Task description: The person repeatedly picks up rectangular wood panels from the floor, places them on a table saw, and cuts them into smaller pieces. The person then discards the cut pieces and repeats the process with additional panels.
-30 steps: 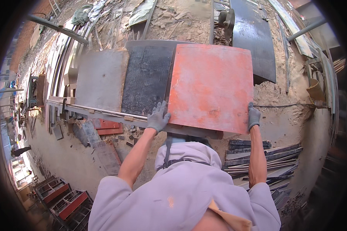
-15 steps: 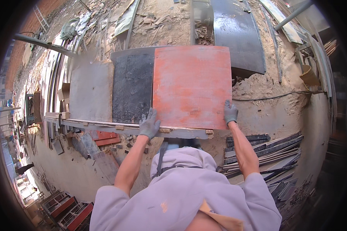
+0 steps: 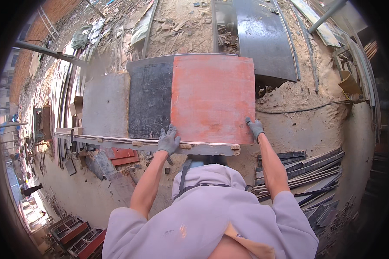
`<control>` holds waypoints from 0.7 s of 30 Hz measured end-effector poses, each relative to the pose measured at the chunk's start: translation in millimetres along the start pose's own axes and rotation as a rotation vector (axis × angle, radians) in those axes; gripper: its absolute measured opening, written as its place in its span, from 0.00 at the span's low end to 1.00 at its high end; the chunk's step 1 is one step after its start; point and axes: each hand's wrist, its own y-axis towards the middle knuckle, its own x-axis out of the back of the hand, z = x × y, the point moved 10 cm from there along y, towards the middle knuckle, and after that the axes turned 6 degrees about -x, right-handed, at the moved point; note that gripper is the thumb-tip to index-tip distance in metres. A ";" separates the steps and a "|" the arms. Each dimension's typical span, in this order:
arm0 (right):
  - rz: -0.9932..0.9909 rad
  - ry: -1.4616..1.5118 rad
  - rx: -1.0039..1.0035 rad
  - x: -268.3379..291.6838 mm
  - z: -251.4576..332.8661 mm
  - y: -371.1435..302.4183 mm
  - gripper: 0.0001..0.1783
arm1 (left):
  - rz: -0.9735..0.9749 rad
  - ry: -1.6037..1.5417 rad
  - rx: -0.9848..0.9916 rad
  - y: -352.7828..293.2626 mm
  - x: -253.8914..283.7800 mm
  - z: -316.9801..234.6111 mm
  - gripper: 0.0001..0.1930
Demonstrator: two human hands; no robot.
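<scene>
A square red board (image 3: 214, 99) with pale, worn patches lies before me on a low bench (image 3: 209, 149), overlapping a black board (image 3: 149, 101). My left hand (image 3: 168, 141), in a grey glove, rests at the red board's near left corner, fingers stretched out and apart along its edge. On the opposite side, my right hand (image 3: 256, 128), gloved too, grips the right edge near the close corner, its thumb side against the board. The fingertips beneath that edge are hidden. A grey board (image 3: 105, 103) lies left of the black one.
A large dark sheet (image 3: 266, 41) stands on a low support at the back right. Stacked dark-edged strips (image 3: 298, 172) lie on the floor by my right arm. Red offcuts (image 3: 123, 156) are near my left arm. A black cable (image 3: 302, 108) crosses the ground.
The red board's right edge sits slightly farther left. My right hand has shifted left with it and its thumb side has turned onto the board. My left hand stays at the near left corner.
</scene>
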 end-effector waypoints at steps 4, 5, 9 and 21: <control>-0.155 0.135 -0.083 45.5 0.0 -6.0 0.32 | -0.456 -0.352 0.099 -17.4 37.2 -13.9 0.42; -0.112 0.149 -0.104 47.2 3.1 -24.5 0.31 | -0.637 -0.438 0.182 -45.1 40.8 -16.0 0.43; -0.148 0.311 -0.183 83.9 -8.3 -84.3 0.29 | -0.462 -1.293 0.445 -49.9 0.7 -93.8 0.30; -0.770 -0.631 0.717 131.8 134.8 -190.5 0.31 | -0.033 -1.601 -0.024 -13.4 76.4 -99.3 0.25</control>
